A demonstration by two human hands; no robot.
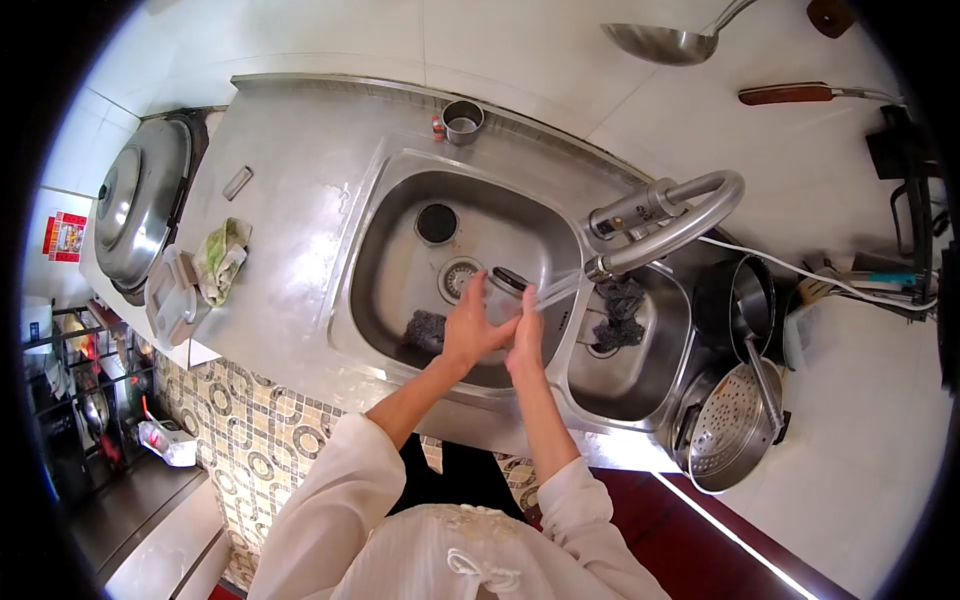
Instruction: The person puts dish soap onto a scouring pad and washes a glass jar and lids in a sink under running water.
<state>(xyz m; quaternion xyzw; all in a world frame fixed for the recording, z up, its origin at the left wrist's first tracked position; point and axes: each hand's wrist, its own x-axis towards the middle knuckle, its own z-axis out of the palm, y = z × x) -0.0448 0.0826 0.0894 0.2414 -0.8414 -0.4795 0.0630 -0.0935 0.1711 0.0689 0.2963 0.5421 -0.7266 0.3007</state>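
Over the large sink basin [365,255], my left hand [472,325] has its thumb and fingers apart. My right hand [526,338] is beside it with fingers stretched out, meeting the left thumb. Water streams from the faucet [665,240] towards the fingers of my right hand. A dark oval object [510,278] shows just beyond my fingertips; I cannot tell whether a finger touches it. In the same basin are a dark grey scouring pad [425,330], a round black piece [437,224] and the metal drain [459,280].
Dark mesh scrubbers [620,310] lie in the small right basin. A metal cup [463,122] stands behind the sink. On the left counter are a green-white cloth [222,260] and a lidded wok [145,200]. A colander [735,425] and black pan [735,305] sit at right.
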